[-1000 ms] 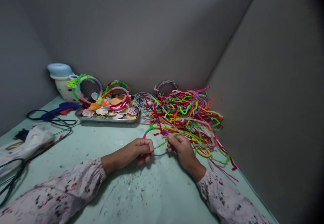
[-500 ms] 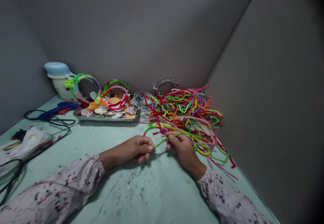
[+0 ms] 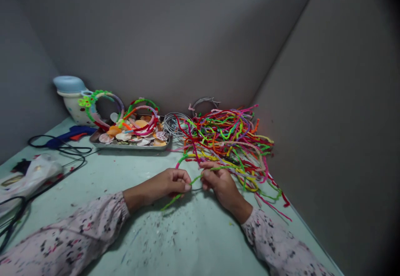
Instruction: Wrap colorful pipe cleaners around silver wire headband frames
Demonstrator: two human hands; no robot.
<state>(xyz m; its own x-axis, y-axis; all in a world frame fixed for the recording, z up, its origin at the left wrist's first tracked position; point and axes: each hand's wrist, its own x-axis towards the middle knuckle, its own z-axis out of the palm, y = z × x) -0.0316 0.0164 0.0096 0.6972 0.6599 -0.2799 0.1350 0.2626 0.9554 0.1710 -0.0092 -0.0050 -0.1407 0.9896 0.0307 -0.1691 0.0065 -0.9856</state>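
Observation:
Between my two hands runs a fuzzy green pipe cleaner (image 3: 196, 179), its loose end poking out below the left fingers. My left hand (image 3: 170, 183) pinches a ring of wire, partly wrapped in pink, green and yellow, together with the pipe cleaner. A short bare stretch of that wire ring (image 3: 196, 190) shows between the hands. My right hand (image 3: 220, 182) is closed on the green pipe cleaner, thumb against fingers, close to the ring's right side. Right behind it lies a tangled heap of coloured pipe cleaners (image 3: 231, 130).
A metal tray (image 3: 131, 147) of seashells carries several wrapped rings. Coiled grey wire (image 3: 178, 124) lies beside it. At left are a blue glue gun (image 3: 67, 136), black cable (image 3: 84, 159), a plastic bag (image 3: 43, 172) and a blue-lidded container (image 3: 73, 101). Walls close in behind and right.
The green pipe cleaner's free end now sticks out below my left hand. My left fingers have curled tighter, and my right hand has shifted slightly left.

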